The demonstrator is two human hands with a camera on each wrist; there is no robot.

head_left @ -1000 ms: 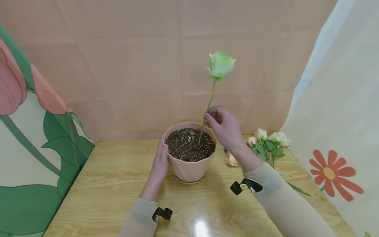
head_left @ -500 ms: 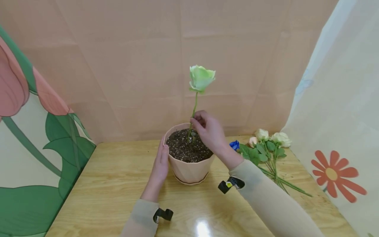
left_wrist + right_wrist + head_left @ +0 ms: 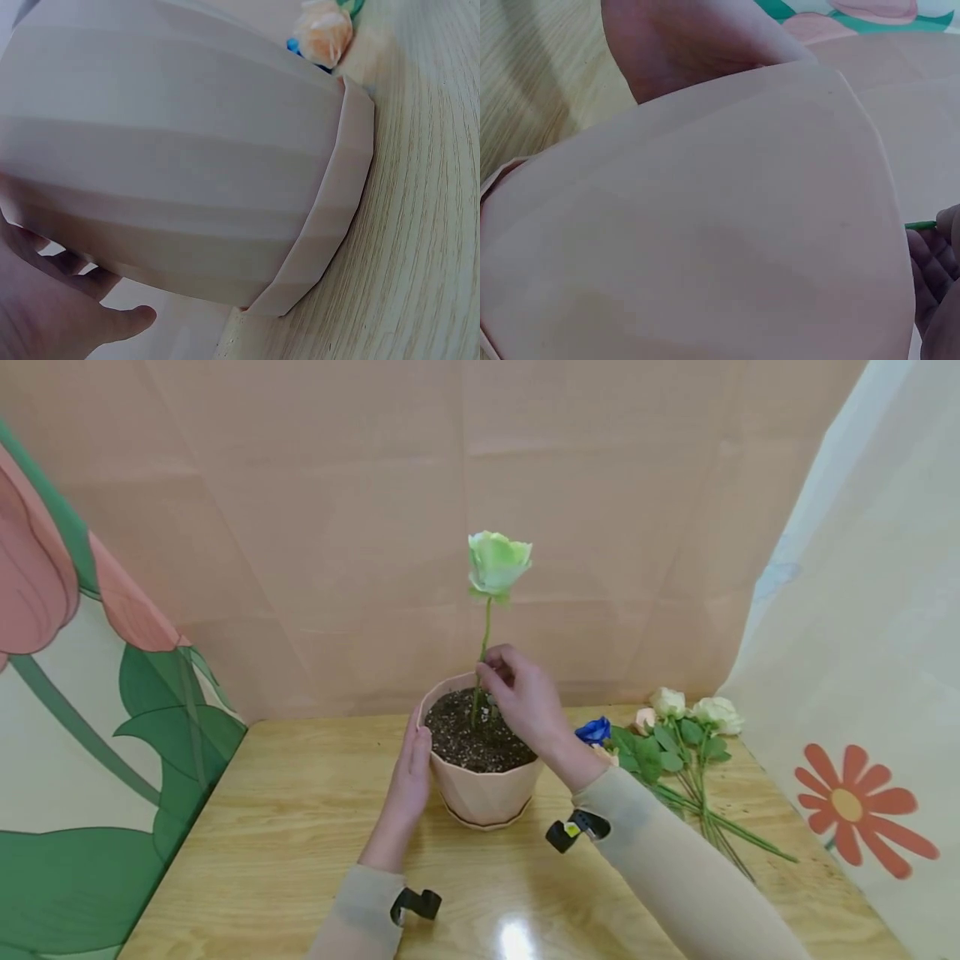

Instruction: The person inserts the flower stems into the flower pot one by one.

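Note:
A pale green rose stands nearly upright over the pink flowerpot, and the lower end of its stem meets the dark soil. My right hand pinches the stem between thumb and fingers just above the pot's rim. In the right wrist view, a bit of green stem shows at those fingertips. Against the pot's left side my left hand rests with its fingers extended; the left wrist view shows its thumb apart from the wall. A small green sprig pokes from the soil, partly behind my right hand.
On the wooden table, right of the pot, lie a blue rose, white roses and peach ones with leaves and long stems. The pot sits in a matching saucer. A pink backdrop hangs behind.
My right hand has carried the rose left and slightly down, its stem shifting from the right part of the soil toward the middle. The left hand has stayed on the pot.

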